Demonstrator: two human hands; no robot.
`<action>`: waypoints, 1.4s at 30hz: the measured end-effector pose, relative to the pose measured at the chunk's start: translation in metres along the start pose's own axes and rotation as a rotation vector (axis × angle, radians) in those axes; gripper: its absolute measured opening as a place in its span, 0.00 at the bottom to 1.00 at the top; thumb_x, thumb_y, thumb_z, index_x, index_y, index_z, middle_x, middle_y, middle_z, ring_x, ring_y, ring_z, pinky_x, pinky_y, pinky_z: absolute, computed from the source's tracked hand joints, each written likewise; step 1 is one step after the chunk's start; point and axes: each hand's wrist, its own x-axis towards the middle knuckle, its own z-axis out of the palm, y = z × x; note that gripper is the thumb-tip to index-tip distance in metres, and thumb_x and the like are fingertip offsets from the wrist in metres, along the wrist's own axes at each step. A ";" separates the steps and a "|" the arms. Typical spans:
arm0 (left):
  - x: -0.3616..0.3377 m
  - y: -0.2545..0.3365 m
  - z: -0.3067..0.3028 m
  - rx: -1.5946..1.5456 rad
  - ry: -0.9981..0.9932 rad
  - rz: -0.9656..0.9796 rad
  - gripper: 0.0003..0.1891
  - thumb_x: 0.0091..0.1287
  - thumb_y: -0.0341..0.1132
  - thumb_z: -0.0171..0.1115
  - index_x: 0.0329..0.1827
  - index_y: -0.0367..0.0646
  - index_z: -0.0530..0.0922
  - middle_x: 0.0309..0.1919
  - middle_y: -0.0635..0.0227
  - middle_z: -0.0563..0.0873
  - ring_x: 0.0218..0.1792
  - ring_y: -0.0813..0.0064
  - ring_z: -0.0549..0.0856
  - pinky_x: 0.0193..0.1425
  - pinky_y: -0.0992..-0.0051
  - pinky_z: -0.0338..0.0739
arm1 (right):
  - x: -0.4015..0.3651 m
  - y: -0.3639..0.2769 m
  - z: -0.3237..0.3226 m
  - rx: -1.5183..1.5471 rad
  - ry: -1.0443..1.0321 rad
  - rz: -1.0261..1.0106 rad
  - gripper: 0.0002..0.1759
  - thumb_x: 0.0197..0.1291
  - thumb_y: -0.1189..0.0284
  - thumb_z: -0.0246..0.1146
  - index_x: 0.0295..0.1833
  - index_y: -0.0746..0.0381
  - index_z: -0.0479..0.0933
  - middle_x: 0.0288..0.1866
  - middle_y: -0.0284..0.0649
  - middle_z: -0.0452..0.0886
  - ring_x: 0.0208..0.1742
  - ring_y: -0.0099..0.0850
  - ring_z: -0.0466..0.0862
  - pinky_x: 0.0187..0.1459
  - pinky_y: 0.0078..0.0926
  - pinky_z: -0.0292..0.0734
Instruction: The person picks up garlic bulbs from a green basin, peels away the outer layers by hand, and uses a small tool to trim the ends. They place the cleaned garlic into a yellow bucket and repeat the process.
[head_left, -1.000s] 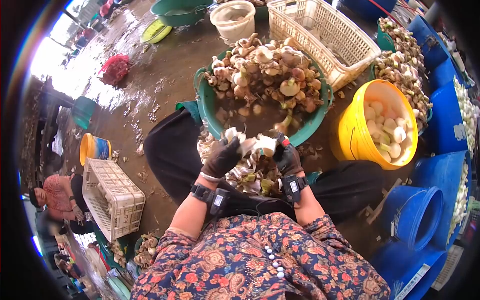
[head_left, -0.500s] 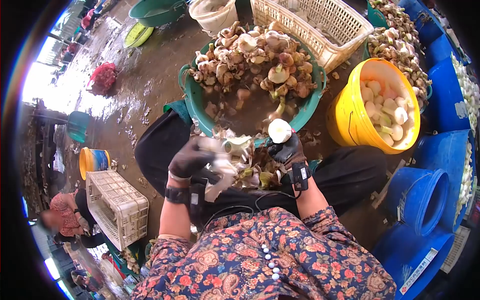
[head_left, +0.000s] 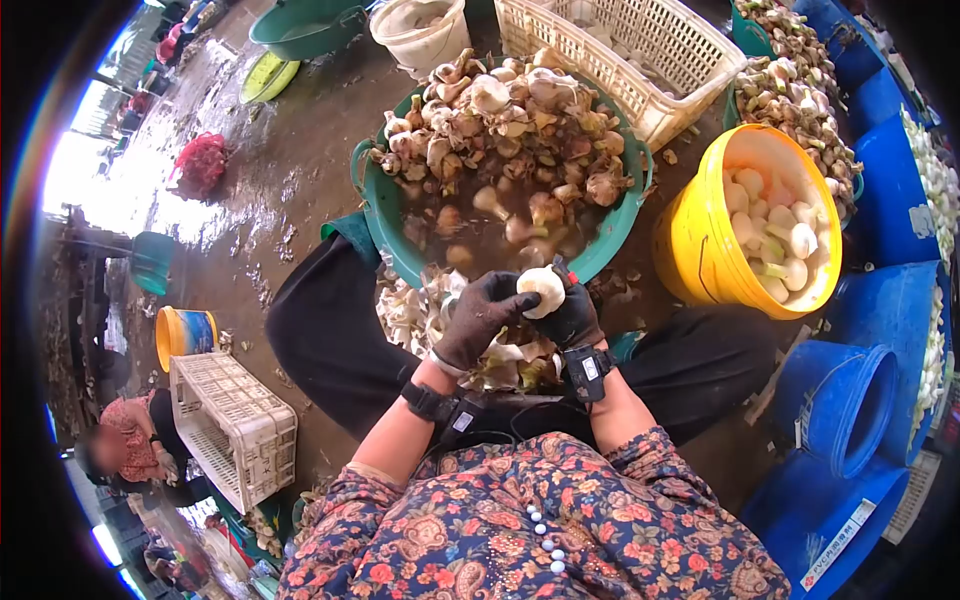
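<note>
A pale, mostly peeled garlic bulb [head_left: 541, 293] is held between my two gloved hands, just over the near rim of a green basin [head_left: 610, 258]. My left hand [head_left: 484, 322] pinches its left side with thumb and fingers. Closed around the other side is my right hand [head_left: 571, 318]; a small red and black object [head_left: 566, 272], not clear in kind, shows at its fingertips. Unpeeled garlic bulbs [head_left: 500, 115] are heaped in the basin, some lying in brown water. Below my hands, peeled-off garlic skins [head_left: 408, 312] form a pile between my legs.
A yellow bucket [head_left: 690, 240] with peeled bulbs stands at the right, beside several blue barrels [head_left: 825, 400]. Behind the basin are a cream crate [head_left: 690, 60] and a white bucket [head_left: 420, 45]. Another crate [head_left: 265, 440] and a person [head_left: 135, 435] are at the lower left.
My left hand has moved right and up onto the bulb; the loose skin it had is gone from it. The bulb in my right hand has shifted slightly left and down.
</note>
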 end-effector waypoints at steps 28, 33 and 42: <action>0.020 -0.004 -0.080 0.833 -0.111 0.097 0.14 0.55 0.38 0.65 0.37 0.35 0.80 0.32 0.59 0.86 0.34 0.72 0.84 0.41 0.73 0.76 | -0.006 -0.010 0.013 0.560 0.443 0.161 0.23 0.62 0.54 0.49 0.49 0.64 0.72 0.46 0.48 0.79 0.47 0.45 0.79 0.49 0.53 0.74; 0.121 -0.074 -0.118 1.172 0.322 -0.123 0.29 0.53 0.55 0.64 0.48 0.40 0.77 0.42 0.51 0.83 0.46 0.52 0.81 0.50 0.63 0.74 | 0.001 0.027 -0.042 0.678 0.100 0.082 0.19 0.61 0.58 0.48 0.38 0.63 0.73 0.38 0.46 0.77 0.40 0.42 0.78 0.51 0.44 0.73; 0.111 -0.073 -0.091 0.298 -0.118 -0.123 0.24 0.50 0.44 0.73 0.42 0.32 0.79 0.37 0.63 0.85 0.40 0.73 0.83 0.44 0.74 0.77 | 0.022 -0.033 -0.018 0.655 -0.329 -0.158 0.31 0.65 0.52 0.45 0.48 0.73 0.72 0.48 0.52 0.79 0.46 0.41 0.80 0.49 0.39 0.76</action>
